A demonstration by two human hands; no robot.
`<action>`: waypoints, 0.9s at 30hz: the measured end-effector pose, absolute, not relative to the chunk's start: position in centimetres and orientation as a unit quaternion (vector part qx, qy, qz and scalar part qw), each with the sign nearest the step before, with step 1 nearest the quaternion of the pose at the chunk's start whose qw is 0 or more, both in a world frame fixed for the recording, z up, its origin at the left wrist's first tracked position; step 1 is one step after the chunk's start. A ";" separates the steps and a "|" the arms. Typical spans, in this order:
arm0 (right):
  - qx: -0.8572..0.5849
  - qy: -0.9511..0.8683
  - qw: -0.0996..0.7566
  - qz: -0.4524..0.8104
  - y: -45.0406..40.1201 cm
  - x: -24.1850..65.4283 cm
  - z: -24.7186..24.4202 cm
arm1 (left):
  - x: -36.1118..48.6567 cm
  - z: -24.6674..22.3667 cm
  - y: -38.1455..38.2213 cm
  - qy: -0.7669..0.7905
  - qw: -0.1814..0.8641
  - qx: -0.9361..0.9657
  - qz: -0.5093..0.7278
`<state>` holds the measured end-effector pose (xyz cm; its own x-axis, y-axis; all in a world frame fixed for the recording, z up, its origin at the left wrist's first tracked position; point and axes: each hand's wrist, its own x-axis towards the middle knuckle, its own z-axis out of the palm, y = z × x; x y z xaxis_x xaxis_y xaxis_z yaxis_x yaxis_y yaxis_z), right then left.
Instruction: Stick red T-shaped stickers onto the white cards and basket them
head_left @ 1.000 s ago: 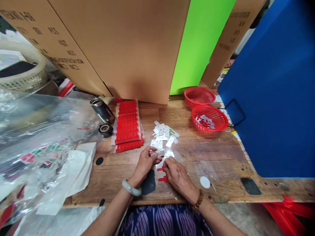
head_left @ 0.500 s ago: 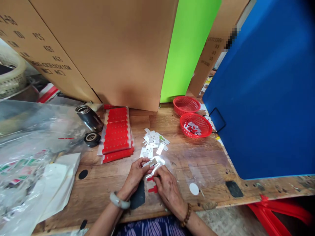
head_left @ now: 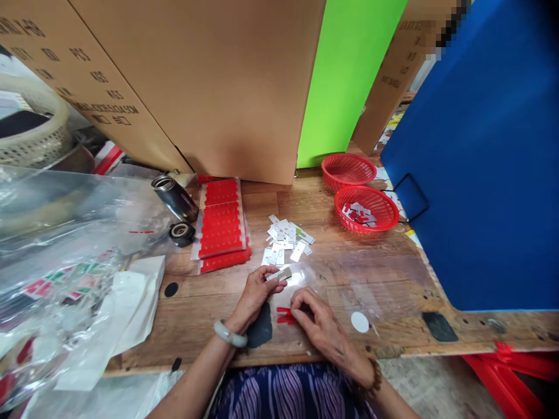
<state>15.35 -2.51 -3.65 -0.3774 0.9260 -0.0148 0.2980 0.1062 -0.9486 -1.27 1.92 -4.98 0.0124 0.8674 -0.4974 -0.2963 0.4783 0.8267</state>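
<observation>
My left hand [head_left: 254,298], a pale bangle on its wrist, pinches a small flat grey-and-white rectangular plate [head_left: 283,273] between thumb and fingers. To its right, my right hand [head_left: 321,329] is closed with thumb and forefinger together at the edge of red sticker strips [head_left: 283,319]. These strips lie on a clear plastic sheet [head_left: 301,272] on the table. Whether a strip is lifted between the fingertips is hidden. Just beyond both hands lies a loose pile of similar white plates [head_left: 286,235], one with a green mark.
Red sticker sheets [head_left: 221,218] lie left of the pile, beside an open dark flask [head_left: 175,198] and its lid [head_left: 181,233]. Two red baskets [head_left: 349,170] stand at back right, the nearer holding plates. Cardboard [head_left: 209,75] and a blue panel [head_left: 484,174] border the table.
The whole view has shifted, so the table's things appear farther right and higher. My right fingers have drawn into a tighter pinch at the red strips. My left hand still holds the plate.
</observation>
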 end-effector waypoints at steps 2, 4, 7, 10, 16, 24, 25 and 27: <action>-0.477 -0.645 0.336 0.494 -2.2 15.7 -3.6 | -1.4 -4.5 1.9 0.544 0.684 0.243 0.421; -0.507 -0.620 0.352 0.485 -1.7 15.9 -3.5 | -1.5 -3.8 1.7 0.532 0.711 0.228 0.401; -0.535 -0.606 0.370 0.459 -1.0 16.2 -3.1 | -1.7 -2.8 1.0 0.498 0.745 0.227 0.381; -0.530 -0.621 0.369 0.444 -0.6 16.4 -2.7 | -1.8 -2.0 0.3 0.483 0.764 0.235 0.357; -0.515 -0.658 0.334 0.436 -0.5 16.4 -1.9 | -1.6 -1.6 -0.4 0.491 0.767 0.241 0.337; -0.508 -0.659 0.325 0.450 -0.5 16.5 -2.0 | -1.3 -1.4 -0.2 0.503 0.760 0.252 0.325; -0.508 -0.659 0.325 0.449 -0.5 16.5 -2.1 | -1.3 -1.4 -0.2 0.504 0.760 0.252 0.324; -0.507 -0.662 0.324 0.447 -0.5 16.6 -2.2 | -1.2 -1.5 -0.2 0.505 0.758 0.255 0.324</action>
<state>16.57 -0.51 -2.21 -0.2755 0.9610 -0.0251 0.3821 0.0856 -0.9202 -1.25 -0.20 -1.49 0.2803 0.7482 -0.6014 -0.2334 0.6608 0.7134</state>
